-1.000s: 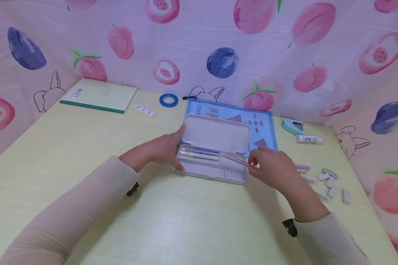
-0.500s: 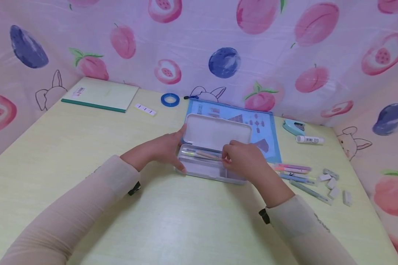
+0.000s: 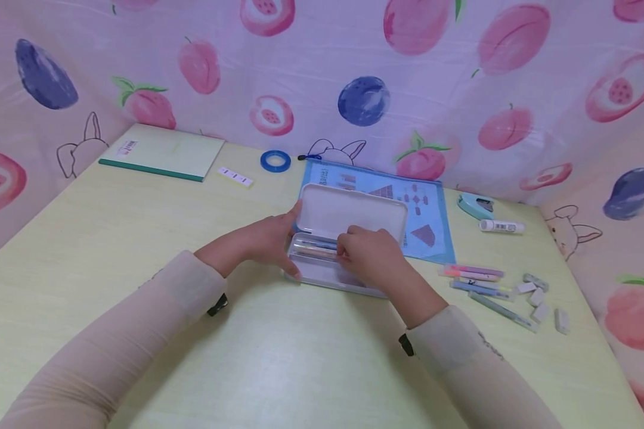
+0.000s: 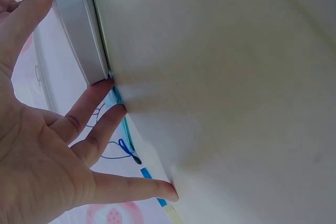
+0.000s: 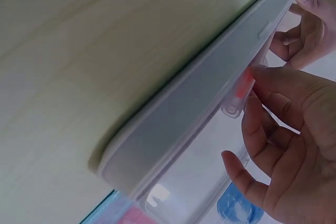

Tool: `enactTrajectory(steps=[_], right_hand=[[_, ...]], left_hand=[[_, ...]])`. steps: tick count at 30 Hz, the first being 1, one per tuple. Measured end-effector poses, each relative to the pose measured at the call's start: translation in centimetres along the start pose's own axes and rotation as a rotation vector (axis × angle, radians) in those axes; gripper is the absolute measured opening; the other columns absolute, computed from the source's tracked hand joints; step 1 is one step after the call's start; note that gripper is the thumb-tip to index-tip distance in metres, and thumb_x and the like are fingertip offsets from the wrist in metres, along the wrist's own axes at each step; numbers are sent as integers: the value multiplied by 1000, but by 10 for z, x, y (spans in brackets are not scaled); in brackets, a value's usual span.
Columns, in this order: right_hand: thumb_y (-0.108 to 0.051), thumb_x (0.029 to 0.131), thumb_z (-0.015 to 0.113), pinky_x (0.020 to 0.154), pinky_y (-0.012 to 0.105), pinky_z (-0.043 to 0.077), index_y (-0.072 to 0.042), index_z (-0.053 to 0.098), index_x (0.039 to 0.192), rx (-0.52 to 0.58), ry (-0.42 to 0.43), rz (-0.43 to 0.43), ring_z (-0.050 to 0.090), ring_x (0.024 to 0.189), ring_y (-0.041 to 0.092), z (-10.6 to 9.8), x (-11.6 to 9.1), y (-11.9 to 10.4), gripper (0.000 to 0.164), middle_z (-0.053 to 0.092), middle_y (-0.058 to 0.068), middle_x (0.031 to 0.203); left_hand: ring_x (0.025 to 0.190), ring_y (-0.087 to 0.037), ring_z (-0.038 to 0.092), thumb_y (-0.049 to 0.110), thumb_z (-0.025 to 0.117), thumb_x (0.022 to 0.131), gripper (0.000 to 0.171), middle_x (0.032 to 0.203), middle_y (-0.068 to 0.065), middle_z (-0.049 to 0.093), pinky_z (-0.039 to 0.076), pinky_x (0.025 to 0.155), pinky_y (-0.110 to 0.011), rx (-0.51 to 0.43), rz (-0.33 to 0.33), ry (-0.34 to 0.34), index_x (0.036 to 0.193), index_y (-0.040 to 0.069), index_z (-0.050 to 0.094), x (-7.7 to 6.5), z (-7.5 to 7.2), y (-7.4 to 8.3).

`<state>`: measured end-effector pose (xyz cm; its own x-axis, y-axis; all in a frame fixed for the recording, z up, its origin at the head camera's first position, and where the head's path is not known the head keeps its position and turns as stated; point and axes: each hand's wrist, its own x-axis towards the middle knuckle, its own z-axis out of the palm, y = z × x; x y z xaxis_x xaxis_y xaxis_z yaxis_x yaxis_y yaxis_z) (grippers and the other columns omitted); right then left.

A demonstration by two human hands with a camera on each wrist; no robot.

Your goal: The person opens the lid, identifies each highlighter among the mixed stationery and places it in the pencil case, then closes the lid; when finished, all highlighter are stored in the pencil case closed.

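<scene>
A white pencil case [image 3: 349, 213] lies open in the middle of the table, lid raised toward the wall. My left hand [image 3: 268, 239] holds its left end, thumb on the near side and fingers on the far side; the left wrist view shows that hand [image 4: 47, 140] against the case end [image 4: 79, 35]. My right hand [image 3: 372, 257] lies over the tray and covers most of it. It pinches a pink-tipped pen [image 5: 239, 94] at the rim of the case [image 5: 184, 116]. Other pens [image 3: 313, 246] lie in the tray's back row.
Loose pens [image 3: 472, 275] and several small erasers [image 3: 536, 293] lie to the right. A blue folder [image 3: 432, 211] sits behind the case. A glue stick [image 3: 501, 226], a teal gadget [image 3: 474, 204], a tape roll [image 3: 275, 161] and a notebook [image 3: 161, 152] line the back.
My right hand has carried the pink pen leftward from the case's right end down into the tray. The left hand and the case have stayed put.
</scene>
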<state>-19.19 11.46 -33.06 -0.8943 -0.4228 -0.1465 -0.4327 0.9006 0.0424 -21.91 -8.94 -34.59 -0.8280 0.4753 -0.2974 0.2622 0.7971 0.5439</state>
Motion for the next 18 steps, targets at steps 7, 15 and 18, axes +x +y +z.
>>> enactTrajectory(steps=[7, 15, 18], right_hand=[[-33, 81, 66, 65, 32, 40, -22, 65, 87, -30, -2, 7, 48, 68, 13, 1, 7, -4, 13, 51, -6, 76], [-34, 81, 65, 69, 33, 40, -24, 66, 88, -23, -31, 35, 48, 69, 13, 3, 12, -4, 13, 53, -8, 74], [-33, 81, 66, 71, 34, 40, -24, 67, 89, -22, -40, 42, 48, 70, 13, 3, 14, -4, 13, 54, -8, 74]], left_hand=[[120, -20, 38, 46, 82, 56, 133, 132, -9, 43, 28, 104, -39, 0, 12, 2, 144, 15, -12, -1, 0, 0], [121, -20, 37, 45, 82, 56, 132, 133, -9, 42, 27, 105, -39, -2, 16, 3, 144, 14, -12, -2, -1, 1], [121, -20, 37, 45, 82, 57, 131, 133, -9, 42, 27, 105, -39, -1, 12, 0, 144, 14, -12, -3, -1, 2]])
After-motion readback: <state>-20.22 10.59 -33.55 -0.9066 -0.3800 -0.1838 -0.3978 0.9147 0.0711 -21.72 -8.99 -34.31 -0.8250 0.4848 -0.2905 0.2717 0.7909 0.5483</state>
